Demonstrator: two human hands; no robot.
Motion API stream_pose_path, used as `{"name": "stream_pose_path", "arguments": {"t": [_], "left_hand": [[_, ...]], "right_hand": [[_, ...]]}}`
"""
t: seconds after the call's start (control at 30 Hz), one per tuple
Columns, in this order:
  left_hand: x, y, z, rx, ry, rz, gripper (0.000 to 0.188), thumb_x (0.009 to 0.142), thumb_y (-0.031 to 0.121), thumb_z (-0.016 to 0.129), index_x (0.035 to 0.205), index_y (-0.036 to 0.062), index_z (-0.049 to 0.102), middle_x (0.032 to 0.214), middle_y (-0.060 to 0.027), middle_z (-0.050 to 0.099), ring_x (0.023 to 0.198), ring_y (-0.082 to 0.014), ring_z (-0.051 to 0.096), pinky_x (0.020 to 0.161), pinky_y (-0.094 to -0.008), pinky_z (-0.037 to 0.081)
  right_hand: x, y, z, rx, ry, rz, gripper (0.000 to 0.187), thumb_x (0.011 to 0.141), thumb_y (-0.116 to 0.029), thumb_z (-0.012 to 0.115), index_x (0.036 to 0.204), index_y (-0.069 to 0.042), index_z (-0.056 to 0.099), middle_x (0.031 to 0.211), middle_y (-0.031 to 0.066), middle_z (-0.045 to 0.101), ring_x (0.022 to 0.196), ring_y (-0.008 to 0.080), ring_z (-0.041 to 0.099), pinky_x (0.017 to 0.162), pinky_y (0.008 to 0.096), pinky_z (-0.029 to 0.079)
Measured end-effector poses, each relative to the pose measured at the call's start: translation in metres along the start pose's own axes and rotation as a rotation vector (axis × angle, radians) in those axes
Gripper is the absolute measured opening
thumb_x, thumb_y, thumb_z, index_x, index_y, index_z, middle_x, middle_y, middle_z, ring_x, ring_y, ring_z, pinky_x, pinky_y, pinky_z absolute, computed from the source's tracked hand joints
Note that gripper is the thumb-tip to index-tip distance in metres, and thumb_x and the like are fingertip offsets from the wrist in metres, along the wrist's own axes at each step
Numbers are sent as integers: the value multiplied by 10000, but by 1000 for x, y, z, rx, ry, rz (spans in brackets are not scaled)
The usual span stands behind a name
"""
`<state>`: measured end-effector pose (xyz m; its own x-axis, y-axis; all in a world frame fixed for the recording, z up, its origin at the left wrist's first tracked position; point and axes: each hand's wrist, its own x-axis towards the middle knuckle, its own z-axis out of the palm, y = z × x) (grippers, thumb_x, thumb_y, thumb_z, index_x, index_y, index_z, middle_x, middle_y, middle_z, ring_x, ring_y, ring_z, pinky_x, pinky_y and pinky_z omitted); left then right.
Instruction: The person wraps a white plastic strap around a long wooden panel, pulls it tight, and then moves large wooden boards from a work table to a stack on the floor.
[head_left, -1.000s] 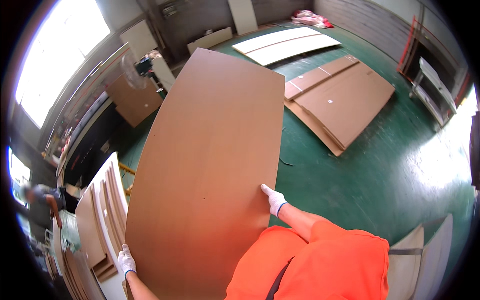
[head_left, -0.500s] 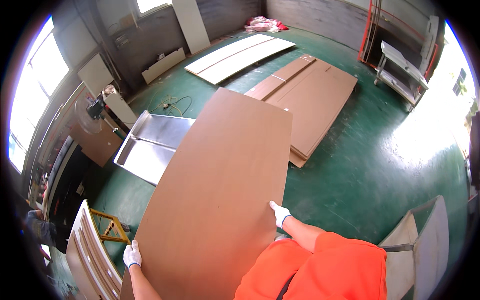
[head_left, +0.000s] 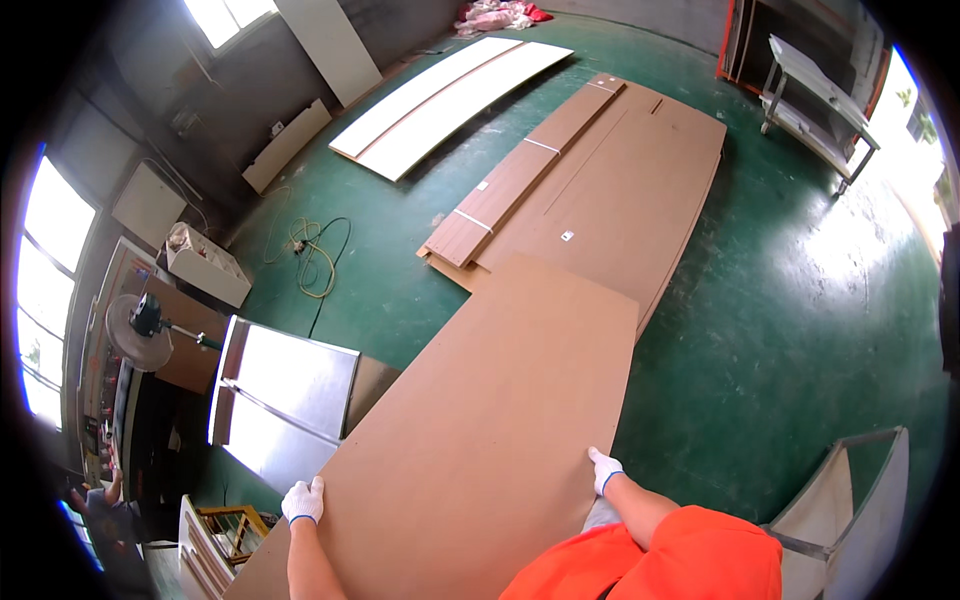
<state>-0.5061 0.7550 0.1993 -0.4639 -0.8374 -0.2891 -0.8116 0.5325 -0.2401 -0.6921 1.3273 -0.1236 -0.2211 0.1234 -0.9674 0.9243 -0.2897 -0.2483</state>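
Observation:
A large flat brown board [head_left: 480, 420] slants away in front of me, held between both hands. My left hand [head_left: 304, 499], in a white glove, grips its left edge with the thumb on the top face. On the right edge, my right hand [head_left: 604, 470], gloved too, holds on the same way; the fingers of both hands are hidden beneath. The far end of the board overlaps the near end of a stack of brown panels [head_left: 640, 190] in the view. Whether they touch I cannot tell. Strapped narrow boards [head_left: 530, 165] lie along the stack's left side.
A metal-topped table [head_left: 280, 390] stands left of the board, with a fan [head_left: 142, 328] beyond it. White panels [head_left: 450, 100] lie farther back. A cart [head_left: 815, 105] stands far right, a grey metal frame [head_left: 850, 510] near right. Another person [head_left: 112, 515] is at lower left.
The brown board's far end has come lower in the view and shifted right, over the near part of the stack. Both hands have moved right with it, still gripping. The whole view has shifted.

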Motion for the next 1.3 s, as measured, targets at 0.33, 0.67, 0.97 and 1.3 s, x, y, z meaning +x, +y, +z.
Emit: {"name": "stream_pose_path", "arguments": {"t": [0.33,0.67,0.97,1.3], "left_hand": [[153,134,-99,119,-101,125,735,930,633,408,962,-11,760,1040,-271,705,1046,-420,666,951,-481,499],[359,264,-177,-8,17,273,629,879,598,560,971,9,761,1037,-248,712,1037,-403,671,929,-472,510],[504,455,-234,-8,-28,445,681,914,622,508,1010,-8,747,1091,-262,696,1076,-416,655,943,-469,501],[667,574,-234,-12,-37,452,738,958,660,430,1068,-4,732,1148,-250,687,1126,-412,636,979,-472,483]], "right_hand": [[77,-110,54,142,-22,-44,416,942,-172,684,1317,-30,570,1323,171,617,1166,363,613,977,526,512],[-9,-221,219,216,-198,22,411,859,-219,795,1191,-12,670,1152,124,705,1024,305,676,894,438,538],[-15,-308,335,205,-73,-293,386,857,-165,787,1171,23,662,1115,139,712,951,278,686,808,420,553],[14,-389,458,250,-12,-480,464,852,-188,777,1183,64,571,1116,209,669,962,314,673,838,451,546]]}}
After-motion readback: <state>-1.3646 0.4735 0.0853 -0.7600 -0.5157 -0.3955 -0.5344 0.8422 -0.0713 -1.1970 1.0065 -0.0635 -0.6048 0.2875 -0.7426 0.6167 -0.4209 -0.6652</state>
